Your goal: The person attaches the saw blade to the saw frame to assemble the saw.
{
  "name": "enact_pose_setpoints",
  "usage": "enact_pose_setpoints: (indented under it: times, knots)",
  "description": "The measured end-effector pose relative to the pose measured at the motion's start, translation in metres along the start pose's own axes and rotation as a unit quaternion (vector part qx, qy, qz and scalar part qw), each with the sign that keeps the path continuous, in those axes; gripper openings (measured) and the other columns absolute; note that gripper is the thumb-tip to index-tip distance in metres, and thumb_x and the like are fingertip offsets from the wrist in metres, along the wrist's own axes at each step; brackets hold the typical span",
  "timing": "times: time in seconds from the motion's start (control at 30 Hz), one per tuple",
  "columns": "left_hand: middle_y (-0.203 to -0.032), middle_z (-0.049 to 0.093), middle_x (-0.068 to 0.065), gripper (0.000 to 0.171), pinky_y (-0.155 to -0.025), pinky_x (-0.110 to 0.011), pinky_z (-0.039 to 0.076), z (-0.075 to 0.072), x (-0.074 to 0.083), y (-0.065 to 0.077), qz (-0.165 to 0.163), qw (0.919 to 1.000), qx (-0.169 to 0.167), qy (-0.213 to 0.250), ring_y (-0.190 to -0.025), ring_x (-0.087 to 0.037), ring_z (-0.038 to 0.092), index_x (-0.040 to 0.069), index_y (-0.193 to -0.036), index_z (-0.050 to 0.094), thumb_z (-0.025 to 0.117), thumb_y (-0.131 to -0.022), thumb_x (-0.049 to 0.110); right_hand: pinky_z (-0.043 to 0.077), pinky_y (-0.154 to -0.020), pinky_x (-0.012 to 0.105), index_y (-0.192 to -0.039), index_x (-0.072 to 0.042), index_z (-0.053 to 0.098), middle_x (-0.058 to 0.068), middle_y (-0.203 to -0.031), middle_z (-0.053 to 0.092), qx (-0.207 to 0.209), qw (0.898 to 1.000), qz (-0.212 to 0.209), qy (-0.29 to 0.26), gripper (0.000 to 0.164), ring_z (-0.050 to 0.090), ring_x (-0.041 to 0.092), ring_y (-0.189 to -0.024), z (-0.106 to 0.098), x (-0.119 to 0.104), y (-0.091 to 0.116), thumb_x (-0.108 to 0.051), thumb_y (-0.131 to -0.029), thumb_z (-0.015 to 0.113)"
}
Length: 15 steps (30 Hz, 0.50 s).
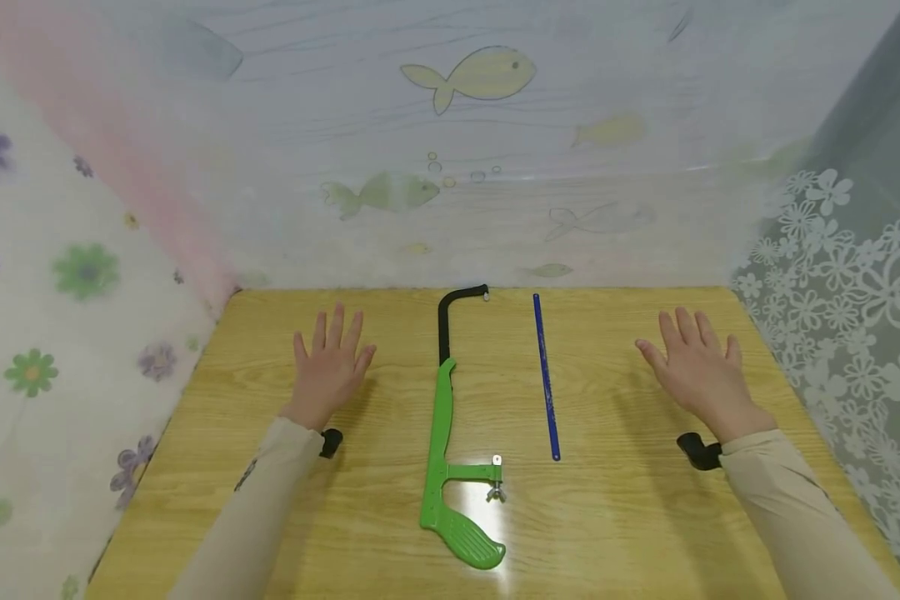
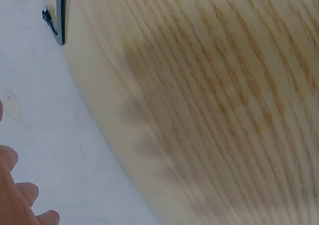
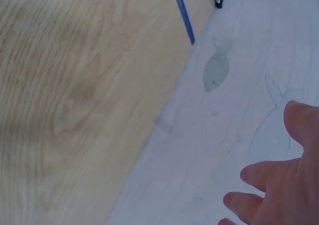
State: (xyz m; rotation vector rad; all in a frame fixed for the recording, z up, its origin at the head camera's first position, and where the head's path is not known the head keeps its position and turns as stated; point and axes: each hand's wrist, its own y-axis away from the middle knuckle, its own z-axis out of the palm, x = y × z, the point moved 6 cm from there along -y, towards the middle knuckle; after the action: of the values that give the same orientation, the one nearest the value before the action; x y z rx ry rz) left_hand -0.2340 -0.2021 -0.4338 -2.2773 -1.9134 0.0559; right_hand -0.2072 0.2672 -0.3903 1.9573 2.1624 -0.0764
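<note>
A hacksaw frame with a green handle [image 1: 438,442] and a black bent front arm lies on the table between the two hands. A wing nut [image 1: 497,492] sits on its lower post. To its right lies a separate blue hacksaw blade [image 1: 547,379], running nearly lengthwise. My left hand [image 1: 328,371] hovers left of the frame, palm down, fingers spread and holding nothing. On the right, my other hand [image 1: 701,371] is likewise spread above the table, beyond the blade. In the right wrist view the blade's end [image 3: 187,23] shows near the table edge.
The wood-grain table [image 1: 600,533] ends at a curtain printed with fish [image 1: 495,73] at the back. Flower-printed sheets hang at the left and right sides. A black wrist-worn piece [image 1: 697,451] sticks out beneath the right sleeve, with another [image 1: 332,442] at the left.
</note>
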Motion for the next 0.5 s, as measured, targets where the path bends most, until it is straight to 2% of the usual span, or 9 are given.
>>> enact_pose_setpoints:
  times: [0.13, 0.23, 0.37, 0.43, 0.5]
  knots:
    - [-0.148, 0.005, -0.012, 0.062, -0.095, -0.064, 0.003, 0.000, -0.002, 0.002, -0.010, 0.9999, -0.002, -0.006, -0.133, -0.032, -0.002, 0.018, -0.144, 0.015, 0.033, -0.093, 0.048, -0.006, -0.092, 0.065, -0.143, -0.004, 0.007, 0.022, -0.146, 0.000, 0.014, 1.000, -0.010, 0.000, 0.080, -0.007, 0.040, -0.130, -0.001, -0.004, -0.002, -0.061, -0.088, 0.015]
    - [-0.148, 0.003, -0.012, 0.064, -0.097, -0.062, 0.006, 0.005, 0.001, 0.005, -0.017, 0.9997, -0.014, 0.001, -0.133, -0.033, -0.004, 0.017, -0.144, 0.016, 0.035, -0.092, 0.049, 0.000, -0.092, 0.065, -0.141, -0.001, 0.017, 0.024, -0.143, 0.011, 0.045, 0.999, -0.017, -0.010, 0.077, 0.006, 0.043, -0.129, 0.000, -0.007, -0.001, -0.058, -0.090, 0.019]
    - [-0.147, 0.007, -0.015, 0.064, -0.097, -0.059, 0.014, 0.012, 0.014, 0.009, -0.005, 0.9987, -0.022, 0.045, -0.132, -0.036, 0.001, 0.013, -0.141, 0.024, 0.044, -0.090, 0.045, 0.021, -0.086, 0.063, -0.129, 0.004, 0.039, 0.029, -0.128, 0.034, 0.111, 0.993, -0.014, -0.035, 0.059, 0.032, 0.046, -0.112, 0.003, -0.005, 0.005, -0.043, -0.093, 0.037]
    - [-0.144, 0.016, -0.016, 0.059, -0.096, -0.057, 0.021, 0.013, 0.023, 0.013, 0.004, 0.9971, -0.015, 0.075, -0.131, -0.036, 0.010, 0.011, -0.137, 0.033, 0.049, -0.089, 0.040, 0.034, -0.076, 0.057, -0.123, 0.004, 0.046, 0.028, -0.119, 0.040, 0.130, 0.990, -0.008, -0.050, 0.050, 0.042, 0.044, -0.101, 0.007, -0.002, 0.009, -0.036, -0.093, 0.042]
    - [-0.140, 0.027, -0.016, 0.052, -0.095, -0.054, 0.026, 0.015, 0.032, 0.018, 0.008, 0.9936, -0.011, 0.112, -0.128, -0.035, 0.020, 0.009, -0.132, 0.041, 0.051, -0.089, 0.036, 0.041, -0.063, 0.050, -0.120, 0.004, 0.050, 0.026, -0.113, 0.046, 0.134, 0.989, -0.003, -0.067, 0.046, 0.050, 0.040, -0.091, 0.013, 0.000, 0.013, -0.034, -0.093, 0.042]
